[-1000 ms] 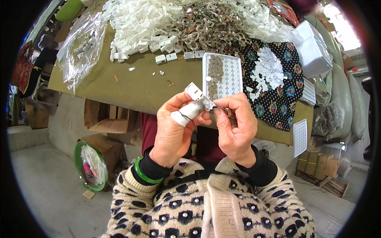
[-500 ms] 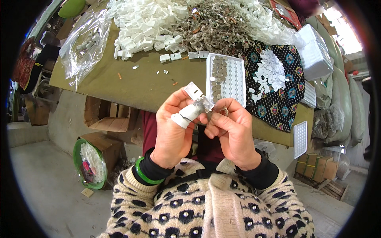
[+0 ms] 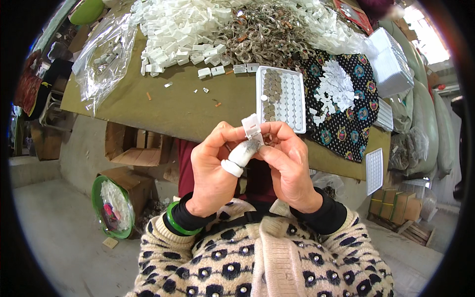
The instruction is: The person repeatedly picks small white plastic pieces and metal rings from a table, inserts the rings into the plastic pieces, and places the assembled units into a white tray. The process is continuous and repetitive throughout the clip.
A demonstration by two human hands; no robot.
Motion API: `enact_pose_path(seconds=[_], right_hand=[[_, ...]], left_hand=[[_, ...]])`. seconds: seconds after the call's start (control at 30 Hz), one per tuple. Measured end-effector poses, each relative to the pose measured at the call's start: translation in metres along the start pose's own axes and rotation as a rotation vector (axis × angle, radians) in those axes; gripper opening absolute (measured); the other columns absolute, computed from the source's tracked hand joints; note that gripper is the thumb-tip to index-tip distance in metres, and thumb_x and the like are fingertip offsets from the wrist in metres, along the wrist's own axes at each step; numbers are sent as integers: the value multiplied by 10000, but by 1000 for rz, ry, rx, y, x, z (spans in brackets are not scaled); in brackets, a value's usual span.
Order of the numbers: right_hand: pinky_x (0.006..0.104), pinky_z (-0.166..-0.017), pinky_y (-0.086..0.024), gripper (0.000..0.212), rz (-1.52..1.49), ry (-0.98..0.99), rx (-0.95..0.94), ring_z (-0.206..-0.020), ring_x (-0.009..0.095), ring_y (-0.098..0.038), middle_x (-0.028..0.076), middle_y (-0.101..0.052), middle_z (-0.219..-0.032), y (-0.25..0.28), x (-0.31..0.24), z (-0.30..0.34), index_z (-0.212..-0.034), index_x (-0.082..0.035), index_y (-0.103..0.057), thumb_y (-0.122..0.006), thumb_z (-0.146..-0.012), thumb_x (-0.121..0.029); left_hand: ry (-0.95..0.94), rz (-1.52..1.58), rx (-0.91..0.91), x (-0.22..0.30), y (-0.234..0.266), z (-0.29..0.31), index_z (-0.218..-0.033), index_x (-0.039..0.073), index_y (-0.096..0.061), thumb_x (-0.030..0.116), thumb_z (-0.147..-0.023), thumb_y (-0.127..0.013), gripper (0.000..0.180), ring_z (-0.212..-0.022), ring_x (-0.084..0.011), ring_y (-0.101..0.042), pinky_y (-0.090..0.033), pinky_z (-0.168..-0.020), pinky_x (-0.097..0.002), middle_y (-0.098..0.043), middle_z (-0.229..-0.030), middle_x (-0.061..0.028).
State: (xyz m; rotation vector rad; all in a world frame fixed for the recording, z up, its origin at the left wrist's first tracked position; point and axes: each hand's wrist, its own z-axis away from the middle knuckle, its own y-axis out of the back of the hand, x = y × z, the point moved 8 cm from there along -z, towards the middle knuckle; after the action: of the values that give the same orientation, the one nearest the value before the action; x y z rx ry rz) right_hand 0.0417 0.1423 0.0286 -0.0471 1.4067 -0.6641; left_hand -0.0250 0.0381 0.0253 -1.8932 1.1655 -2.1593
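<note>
Between both hands, above the table's near edge, is a small white plastic case (image 3: 251, 126) with its flap raised. My left hand (image 3: 213, 166) grips it from the left, the thumb bent over its lower part. A white cover (image 3: 241, 155), dark and worn at the tip, sheathes that thumb. My right hand (image 3: 292, 161) is closed at the case's right side, thumb and forefinger pinched together. A thin brownish wire coil (image 3: 268, 138) shows inside its curled fingers; the rest of the coil is hidden.
Beyond the hands stands a white tray (image 3: 304, 101) partly filled with round greyish discs (image 3: 271, 86). Behind lie heaps of white cases (image 3: 178, 34) and tangled wire coils (image 3: 264, 34). White pieces (image 3: 337, 86) lie on a patterned cloth (image 3: 363, 116) at right, near stacked trays (image 3: 391, 62).
The case has turned more upright and shifted slightly right between the hands. My right fingers have come up closer against it, and my left forefinger has moved to its side.
</note>
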Motion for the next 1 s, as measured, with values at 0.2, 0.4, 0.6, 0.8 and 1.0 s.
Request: enact_pose_path(seconds=[0.2, 0.4, 0.6, 0.8, 1.0], right_hand=[[217, -729, -450, 227, 153, 71, 37, -801, 54, -541, 27, -602, -895, 7, 4, 1, -993, 17, -568, -454, -808, 85], [237, -787, -475, 191, 211, -29, -57, -926, 95, -575, 76, -623, -1033, 10, 5, 10, -1045, 20, -585, -477, -891, 46], [316, -737, -492, 139, 1280, 784, 192, -844, 245, -606, 151, -620, -987, 14, -68, 14, -988, 36, -621, -624, -850, 50], [397, -715, -461, 248, 1612, 734, 98, -833, 311, -561, 120, -545, -902, 19, -50, -5, -938, 6, -609, -723, -720, 40], [396, -670, -481, 210, 1525, 720, -26, -772, 311, -588, 126, -571, -846, 24, -54, -15, -910, 0, -573, -696, -751, 61]], left_hand=[[-324, -563, -99, 20, -11, 13, -965, -18, -696, -112, -763, -706, 224, -691, -127, -528, -428, -601, -237, -540, -791, -47], [-270, -465, -104, 12, -9, 11, -980, -19, -675, -84, -787, -711, 206, -681, -125, -514, -399, -589, -228, -551, -795, -43], [446, 323, -74, -28, 9, 11, -1158, -38, -568, 1, -926, -603, 237, -910, -227, -678, -627, -789, -401, -645, -1047, -144], [509, 308, -15, -38, 10, 13, -1159, -32, -568, 12, -942, -584, 222, -805, -130, -639, -625, -790, -406, -631, -975, -84], [505, 331, -33, -41, 8, 7, -1056, -16, -569, -11, -937, -554, 120, -761, -105, -606, -630, -770, -399, -614, -943, -68]])
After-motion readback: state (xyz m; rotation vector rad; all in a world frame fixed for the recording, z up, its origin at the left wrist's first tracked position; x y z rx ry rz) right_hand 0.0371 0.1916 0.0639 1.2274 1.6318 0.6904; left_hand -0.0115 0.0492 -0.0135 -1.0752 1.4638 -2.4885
